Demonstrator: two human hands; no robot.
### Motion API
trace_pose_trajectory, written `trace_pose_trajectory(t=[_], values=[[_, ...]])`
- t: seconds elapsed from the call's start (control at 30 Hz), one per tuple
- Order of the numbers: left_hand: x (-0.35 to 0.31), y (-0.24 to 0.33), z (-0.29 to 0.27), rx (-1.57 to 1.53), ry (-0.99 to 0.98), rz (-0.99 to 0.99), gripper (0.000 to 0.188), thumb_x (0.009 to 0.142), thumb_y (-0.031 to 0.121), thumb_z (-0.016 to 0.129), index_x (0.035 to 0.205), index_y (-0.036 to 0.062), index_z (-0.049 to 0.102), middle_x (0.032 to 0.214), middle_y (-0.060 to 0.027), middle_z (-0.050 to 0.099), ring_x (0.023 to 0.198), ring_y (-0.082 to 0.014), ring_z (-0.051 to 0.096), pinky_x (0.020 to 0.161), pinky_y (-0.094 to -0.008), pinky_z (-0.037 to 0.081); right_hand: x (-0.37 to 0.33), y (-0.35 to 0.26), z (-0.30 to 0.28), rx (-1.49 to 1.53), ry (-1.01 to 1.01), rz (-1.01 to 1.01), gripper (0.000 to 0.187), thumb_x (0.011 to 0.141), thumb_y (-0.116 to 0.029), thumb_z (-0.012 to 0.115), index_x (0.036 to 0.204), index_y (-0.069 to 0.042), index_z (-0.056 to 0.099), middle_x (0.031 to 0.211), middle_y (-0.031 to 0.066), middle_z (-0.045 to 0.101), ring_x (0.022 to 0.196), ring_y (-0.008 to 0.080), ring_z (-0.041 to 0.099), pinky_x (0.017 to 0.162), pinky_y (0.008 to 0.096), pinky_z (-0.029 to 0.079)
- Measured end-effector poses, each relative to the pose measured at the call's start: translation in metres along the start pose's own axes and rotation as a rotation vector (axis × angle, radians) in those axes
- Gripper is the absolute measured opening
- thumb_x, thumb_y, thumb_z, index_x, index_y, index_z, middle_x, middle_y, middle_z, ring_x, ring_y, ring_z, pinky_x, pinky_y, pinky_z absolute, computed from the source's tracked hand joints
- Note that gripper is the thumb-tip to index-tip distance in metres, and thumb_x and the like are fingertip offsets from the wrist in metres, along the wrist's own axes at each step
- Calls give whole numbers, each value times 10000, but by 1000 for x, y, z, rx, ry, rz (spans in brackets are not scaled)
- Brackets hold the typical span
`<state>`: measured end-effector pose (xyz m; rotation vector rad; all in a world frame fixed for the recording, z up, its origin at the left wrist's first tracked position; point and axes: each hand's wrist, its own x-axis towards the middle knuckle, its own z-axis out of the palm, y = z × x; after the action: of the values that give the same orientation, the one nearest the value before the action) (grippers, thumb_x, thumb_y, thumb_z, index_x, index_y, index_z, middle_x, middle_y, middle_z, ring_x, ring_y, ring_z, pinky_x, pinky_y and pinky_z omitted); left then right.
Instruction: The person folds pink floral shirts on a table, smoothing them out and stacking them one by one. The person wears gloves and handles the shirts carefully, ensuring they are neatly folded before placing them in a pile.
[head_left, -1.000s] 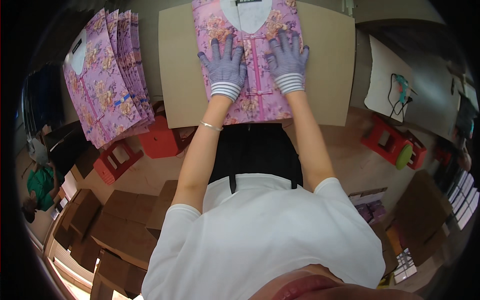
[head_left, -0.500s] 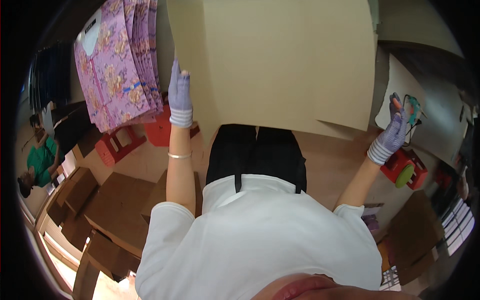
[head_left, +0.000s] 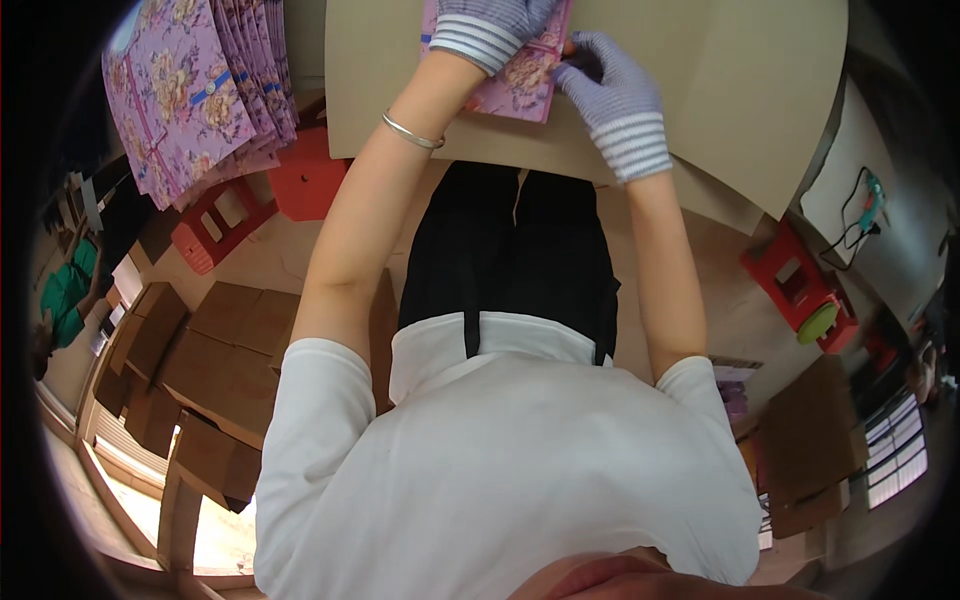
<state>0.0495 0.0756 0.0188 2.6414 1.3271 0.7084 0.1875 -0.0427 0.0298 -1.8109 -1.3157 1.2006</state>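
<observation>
A folded purple floral garment [head_left: 515,88] with pink trim lies on the large beige board [head_left: 740,90] in front of me. Across its upper part rests my left hand [head_left: 490,28], in a lilac glove with a white-striped cuff. The fingers of that hand run to the top edge of the view, so their grip does not show. My right hand [head_left: 622,100], gloved alike, is at the garment's right edge, thumb and forefinger curled together onto it. The garment's far end is hidden by my left hand and the view's edge.
A stack of purple floral garments [head_left: 190,95] stands at the left. Red stools [head_left: 305,175] are below it, with another red stool [head_left: 795,275] at the right. Cardboard boxes [head_left: 225,345] fill the lower left. A teal tool with a black cord [head_left: 872,205] lies at the right.
Both hands were wide apart beside the board; they have come together over it. A floral garment now shows on the board under them. The view has shifted slightly.
</observation>
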Motion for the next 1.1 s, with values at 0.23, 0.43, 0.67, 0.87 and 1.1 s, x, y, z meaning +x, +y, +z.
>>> trace_pose_trajectory(t=[0.23, 0.43, 0.67, 0.87, 1.1], values=[[-63, -3, -10, 44, -207, 94, 674, 794, 378, 623, 1379, 75, 486, 1577, -209, 250, 1435, -492, 203, 1120, -671, 164, 8, 17, 6, -363, 139, -37, 250, 802, -235, 769, 997, -95, 699, 831, 36, 706, 713, 150, 644, 733, 310, 531], [-86, -5, -21, 6, -274, 80, 653, 811, 359, 618, 1399, 107, 488, 1576, -188, 264, 1442, -477, 203, 1129, -674, 128, 14, 19, 8, -381, 95, 30, 310, 796, -285, 776, 1034, -107, 686, 830, 35, 705, 724, 160, 653, 740, 319, 536], [-89, -6, -19, -16, -249, 97, 695, 782, 367, 640, 1409, 113, 481, 1568, -170, 293, 1445, -462, 210, 1131, -676, 124, 19, 19, 10, -425, 77, 105, 340, 781, -312, 785, 1029, -107, 674, 811, 35, 696, 733, 182, 659, 734, 330, 535], [-89, -7, -18, -36, -229, 102, 722, 762, 353, 664, 1418, 119, 476, 1564, -167, 303, 1449, -457, 209, 1128, -679, 135, 19, 18, 9, -474, 90, 59, 325, 774, -298, 784, 1012, -105, 676, 792, 48, 688, 734, 199, 658, 731, 342, 531], [-87, -8, -20, -47, -279, 84, 759, 737, 354, 691, 1422, 115, 472, 1562, -170, 304, 1442, -468, 213, 1127, -689, 125, 21, 15, 11, -496, 91, 56, 325, 774, -279, 779, 1024, -100, 673, 824, 77, 684, 769, 236, 661, 752, 373, 530]])
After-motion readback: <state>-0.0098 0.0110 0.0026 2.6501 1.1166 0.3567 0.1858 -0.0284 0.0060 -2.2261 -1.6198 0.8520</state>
